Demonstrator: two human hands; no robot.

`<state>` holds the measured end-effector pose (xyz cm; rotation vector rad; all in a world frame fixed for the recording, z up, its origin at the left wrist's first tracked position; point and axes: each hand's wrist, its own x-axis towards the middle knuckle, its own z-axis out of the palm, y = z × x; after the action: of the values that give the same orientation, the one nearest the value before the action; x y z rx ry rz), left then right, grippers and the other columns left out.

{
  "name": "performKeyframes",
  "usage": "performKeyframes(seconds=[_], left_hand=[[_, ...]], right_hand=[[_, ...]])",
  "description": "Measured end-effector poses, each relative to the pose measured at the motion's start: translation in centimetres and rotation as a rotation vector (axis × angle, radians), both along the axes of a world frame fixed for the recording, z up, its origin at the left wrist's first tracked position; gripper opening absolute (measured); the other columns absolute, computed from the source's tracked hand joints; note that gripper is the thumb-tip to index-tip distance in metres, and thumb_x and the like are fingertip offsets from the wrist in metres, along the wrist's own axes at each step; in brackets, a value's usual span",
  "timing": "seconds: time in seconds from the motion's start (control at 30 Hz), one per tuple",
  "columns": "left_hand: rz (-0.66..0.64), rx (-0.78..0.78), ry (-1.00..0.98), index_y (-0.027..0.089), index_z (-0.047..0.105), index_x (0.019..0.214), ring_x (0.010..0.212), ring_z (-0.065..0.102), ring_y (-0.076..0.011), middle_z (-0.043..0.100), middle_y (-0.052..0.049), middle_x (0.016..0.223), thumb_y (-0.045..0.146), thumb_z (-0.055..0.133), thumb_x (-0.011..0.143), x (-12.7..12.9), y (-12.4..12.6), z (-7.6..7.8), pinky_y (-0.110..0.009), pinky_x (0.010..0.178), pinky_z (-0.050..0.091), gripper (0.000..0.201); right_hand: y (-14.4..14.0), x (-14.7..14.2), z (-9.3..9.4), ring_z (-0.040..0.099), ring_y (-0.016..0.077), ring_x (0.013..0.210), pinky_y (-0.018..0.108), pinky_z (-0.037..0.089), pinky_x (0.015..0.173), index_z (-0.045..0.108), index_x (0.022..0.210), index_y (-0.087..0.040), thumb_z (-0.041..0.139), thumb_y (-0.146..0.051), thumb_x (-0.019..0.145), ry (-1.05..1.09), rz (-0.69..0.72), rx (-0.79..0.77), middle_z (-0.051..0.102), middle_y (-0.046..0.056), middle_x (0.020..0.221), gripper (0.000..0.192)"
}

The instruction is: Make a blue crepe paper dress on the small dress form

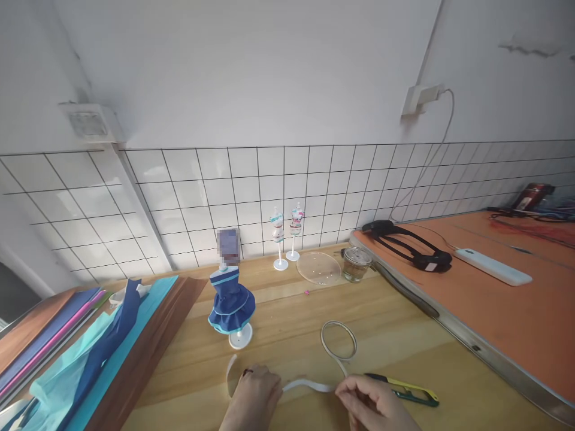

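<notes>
A narrow white strip runs between my hands above the wooden table. My left hand is closed around one part of it, and a curled end sticks out to the left. My right hand pinches the strip between thumb and fingers. From there it leads up to a loose round coil lying on the table. Just behind my right hand rests a yellow and dark green cutter knife. A small dress form in a blue ruffled dress stands upright beyond my left hand.
Two small dress forms stand by the tiled wall, beside a clear round tray and a glass jar. Folded fabrics cover the left side. On the orange surface lie a black strapped device and a white power bank.
</notes>
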<state>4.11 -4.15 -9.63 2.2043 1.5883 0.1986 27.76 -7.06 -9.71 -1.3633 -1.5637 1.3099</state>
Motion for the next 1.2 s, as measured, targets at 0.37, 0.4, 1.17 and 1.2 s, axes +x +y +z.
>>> performKeyframes(seconds=[0.37, 0.4, 1.17, 1.2], left_hand=[[0.054, -0.03, -0.068, 0.02, 0.072, 0.071, 0.081, 0.064, -0.0189, 0.073, -0.004, 0.08, 0.008, 0.051, 0.071, -1.2, 0.1, -0.8, -0.027, 0.075, 0.043, 0.024], [0.056, -0.03, -0.075, 0.02, 0.072, 0.072, 0.081, 0.065, -0.0189, 0.073, -0.004, 0.08, 0.008, 0.051, 0.071, -1.3, 0.1, -0.8, -0.027, 0.074, 0.043, 0.024], [0.02, -0.096, -0.219, 0.02, 0.07, 0.074, 0.08, 0.066, -0.0202, 0.074, -0.005, 0.081, 0.014, 0.049, 0.069, -2.6, -0.6, 0.6, -0.029, 0.074, 0.048, 0.023], [0.019, -0.103, -0.235, 0.021, 0.07, 0.074, 0.08, 0.066, -0.0196, 0.074, -0.004, 0.081, 0.015, 0.048, 0.07, -2.6, -0.7, 0.7, -0.028, 0.073, 0.048, 0.023]], right_hand=[[1.6, 1.5, 0.4, 0.043, 0.0085, 0.047, 0.033, 0.05, 0.07, 0.061, 0.07, -0.019, 0.07, -0.051, 0.068, 0.522, -0.244, -0.207, 0.045, -0.008, 0.051, 0.034], [1.6, 1.6, 0.5, 0.043, 0.0081, 0.048, 0.033, 0.05, 0.069, 0.061, 0.071, -0.019, 0.072, -0.049, 0.067, 0.54, -0.261, -0.221, 0.045, -0.008, 0.052, 0.033], [-1.8, 10.3, -4.8, 0.065, 0.0277, 0.094, 0.042, 0.051, 0.087, 0.066, 0.105, -0.017, 0.04, -0.006, 0.076, -0.892, -0.168, 0.574, 0.071, 0.011, 0.104, 0.04], [-2.1, 10.6, -5.1, 0.066, 0.0273, 0.091, 0.042, 0.052, 0.085, 0.066, 0.104, -0.017, 0.039, -0.004, 0.074, -0.918, -0.163, 0.611, 0.071, 0.011, 0.102, 0.043]])
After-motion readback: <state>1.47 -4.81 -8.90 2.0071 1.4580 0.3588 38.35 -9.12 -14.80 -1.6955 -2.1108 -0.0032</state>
